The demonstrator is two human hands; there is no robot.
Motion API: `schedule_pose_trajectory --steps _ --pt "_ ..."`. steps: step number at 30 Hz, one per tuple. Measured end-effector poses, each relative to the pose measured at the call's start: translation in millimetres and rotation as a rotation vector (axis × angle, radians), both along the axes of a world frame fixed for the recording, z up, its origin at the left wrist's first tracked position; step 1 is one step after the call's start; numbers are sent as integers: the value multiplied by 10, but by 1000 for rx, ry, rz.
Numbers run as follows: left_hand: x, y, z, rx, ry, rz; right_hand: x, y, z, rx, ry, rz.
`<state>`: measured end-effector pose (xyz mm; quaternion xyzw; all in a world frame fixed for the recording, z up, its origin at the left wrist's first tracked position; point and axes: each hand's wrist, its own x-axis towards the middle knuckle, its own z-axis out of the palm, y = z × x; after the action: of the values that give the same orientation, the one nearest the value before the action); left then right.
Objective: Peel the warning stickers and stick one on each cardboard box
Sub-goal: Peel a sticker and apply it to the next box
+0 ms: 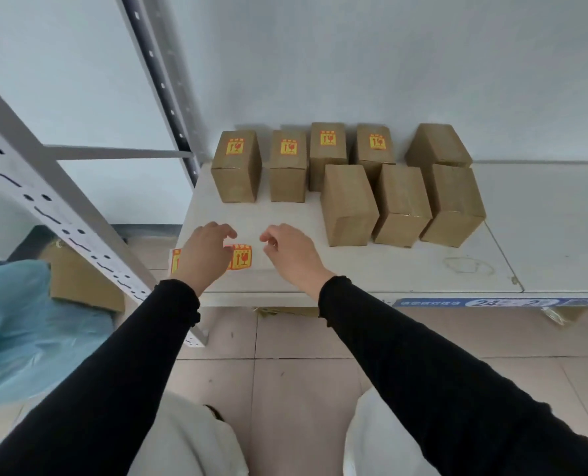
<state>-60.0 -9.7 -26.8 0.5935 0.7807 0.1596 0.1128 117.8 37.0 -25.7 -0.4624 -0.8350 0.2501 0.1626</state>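
Nearest, black knit sleeves reach over tiled floor. Left hand point(205, 250) lies over glossy yellow-red warning sticker strip point(241, 256) at near left edge of smooth white desk point(389, 266), fingers curled down; grip on strip cannot be told. Right hand point(291, 250) hovers just beside, fingers loosely curled, holding nothing. Farther: three plain matte cardboard boxes point(401, 204), upright, rectangular. By wall, four stickered boxes point(287, 166) and one bare box point(437, 144).

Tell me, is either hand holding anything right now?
The left hand rests over the sticker strip; whether it pinches it is hidden. The right hand holds nothing.
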Motion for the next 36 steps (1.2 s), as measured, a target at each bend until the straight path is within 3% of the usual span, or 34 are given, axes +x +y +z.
schedule_pose_trajectory --steps 10,14,27,31,36 --pt "-215 64 -278 -120 51 2 -346 12 -391 -43 -4 -39" --pt "-262 127 -320 -144 -5 38 -373 17 -431 -7 -15 -51" --pt "-299 149 -238 -297 82 -18 -373 -4 -401 69 -64 -81" --pt "-304 148 -172 -215 61 -36 -293 27 -317 28 26 -84" --pt "-268 170 0 -68 6 7 -153 67 -68 121 115 -50"
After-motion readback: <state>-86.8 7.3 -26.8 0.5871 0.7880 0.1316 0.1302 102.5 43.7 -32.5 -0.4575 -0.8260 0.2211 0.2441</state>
